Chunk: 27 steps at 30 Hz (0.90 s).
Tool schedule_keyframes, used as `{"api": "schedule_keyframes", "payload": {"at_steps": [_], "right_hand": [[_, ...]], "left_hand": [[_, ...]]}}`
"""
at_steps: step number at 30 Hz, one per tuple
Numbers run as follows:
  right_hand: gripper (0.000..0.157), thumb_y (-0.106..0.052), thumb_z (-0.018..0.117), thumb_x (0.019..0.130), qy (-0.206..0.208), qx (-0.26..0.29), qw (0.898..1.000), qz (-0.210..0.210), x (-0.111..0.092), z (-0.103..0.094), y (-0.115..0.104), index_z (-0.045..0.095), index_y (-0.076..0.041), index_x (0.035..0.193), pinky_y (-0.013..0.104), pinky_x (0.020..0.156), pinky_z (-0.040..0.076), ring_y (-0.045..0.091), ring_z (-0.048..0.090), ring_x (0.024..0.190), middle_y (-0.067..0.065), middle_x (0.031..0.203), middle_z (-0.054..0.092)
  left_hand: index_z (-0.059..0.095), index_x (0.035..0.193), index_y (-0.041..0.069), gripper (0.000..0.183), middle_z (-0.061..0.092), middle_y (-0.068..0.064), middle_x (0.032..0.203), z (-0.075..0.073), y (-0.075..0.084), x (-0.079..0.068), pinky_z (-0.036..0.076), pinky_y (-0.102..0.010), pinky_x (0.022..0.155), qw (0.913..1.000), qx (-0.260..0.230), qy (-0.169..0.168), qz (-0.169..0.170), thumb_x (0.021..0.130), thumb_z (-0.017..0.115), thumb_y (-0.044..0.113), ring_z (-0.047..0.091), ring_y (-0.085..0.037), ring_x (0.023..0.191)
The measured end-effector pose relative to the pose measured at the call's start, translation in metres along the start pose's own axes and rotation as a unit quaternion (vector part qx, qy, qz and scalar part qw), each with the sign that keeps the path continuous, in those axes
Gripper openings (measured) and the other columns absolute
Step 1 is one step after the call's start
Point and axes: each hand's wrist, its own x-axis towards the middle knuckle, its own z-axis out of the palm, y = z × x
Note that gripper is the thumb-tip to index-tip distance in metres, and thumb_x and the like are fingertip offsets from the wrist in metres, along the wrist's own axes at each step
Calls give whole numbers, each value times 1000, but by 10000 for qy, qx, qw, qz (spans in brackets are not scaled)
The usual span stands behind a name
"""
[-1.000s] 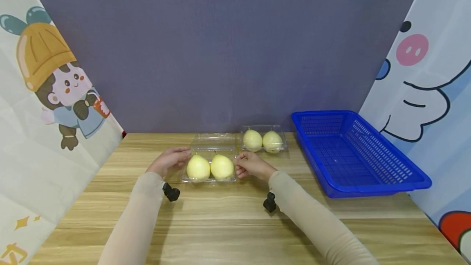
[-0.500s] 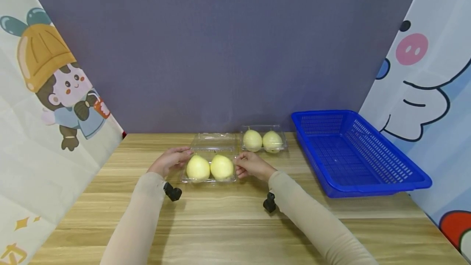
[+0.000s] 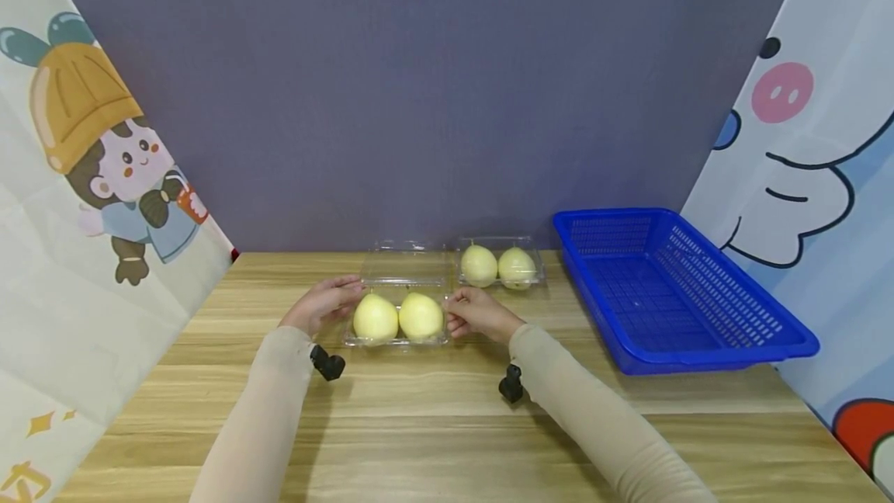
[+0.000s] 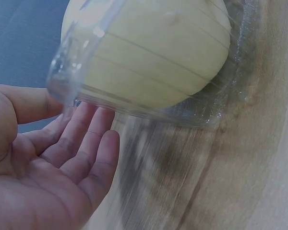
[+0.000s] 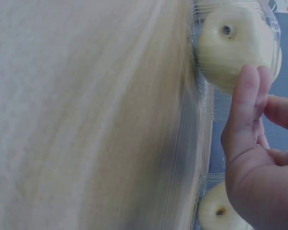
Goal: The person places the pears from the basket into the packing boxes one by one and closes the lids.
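In the head view, a clear plastic clamshell box (image 3: 355,341) lies with its lid (image 3: 405,264) tilted up at the back. Two pale yellow pears sit side by side in its base, the left pear (image 3: 375,318) and the right pear (image 3: 421,317). My left hand (image 3: 323,306) pinches the box's left side, its thumb (image 4: 36,103) at the plastic edge and the other fingers reaching below. On the opposite side, my right hand (image 3: 482,314) pinches the box's edge beside the right pear, thumb against fingers.
A second clear box (image 3: 536,279) holding two pears stands behind to the right. Farther right is a blue plastic basket (image 3: 726,357) with slotted walls. Everything rests on a wood-grain table (image 3: 419,425), with a grey panel (image 3: 447,99) behind it.
The box's lid has swung up a little from its flatter, leaning-back position. Both hands and the pears stay nearly where they were.
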Motion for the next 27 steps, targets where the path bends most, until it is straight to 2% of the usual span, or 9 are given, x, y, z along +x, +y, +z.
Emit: {"api": "schedule_keyframes", "payload": {"at_steps": [7, 15, 21, 27], "right_hand": [[14, -10, 55, 104, -20, 31, 10000, -12, -1, 0, 0, 52, 4, 107, 25, 62, 58, 14, 59, 68, 8, 82, 57], [14, -10, 56, 104, 19, 65, 10000, -5, -2, 0, -1, 52, 3, 107, 25, 62, 58, 14, 59, 68, 7, 82, 57], [15, -10, 55, 104, -4, 49, 10000, -66, -4, 1, -1, 51, 4, 108, 24, 62, 58, 14, 59, 68, 7, 82, 57], [15, -11, 55, 104, -16, 54, 10000, -24, -6, 2, -3, 51, 3, 108, 24, 63, 58, 15, 59, 69, 8, 83, 57]], "left_hand": [[22, 155, -7, 62, 34, -22, 156, 1, 0, 1, 47, -29, 102, 9999, 4, 88, 60, 103, 54, 7, 43, -31, 137], [22, 155, -6, 62, 32, -23, 157, 3, -2, 3, 49, -23, 98, 9998, -157, 140, 67, 102, 53, 4, 47, -27, 132], [23, 155, -6, 62, 33, -23, 155, 2, -3, 5, 50, -24, 97, 9996, -200, 185, 96, 102, 54, 3, 56, -13, 113], [23, 154, -6, 60, 34, -23, 153, 2, -2, 5, 48, -29, 102, 9993, -297, 170, 118, 102, 53, 1, 54, -19, 117]]}}
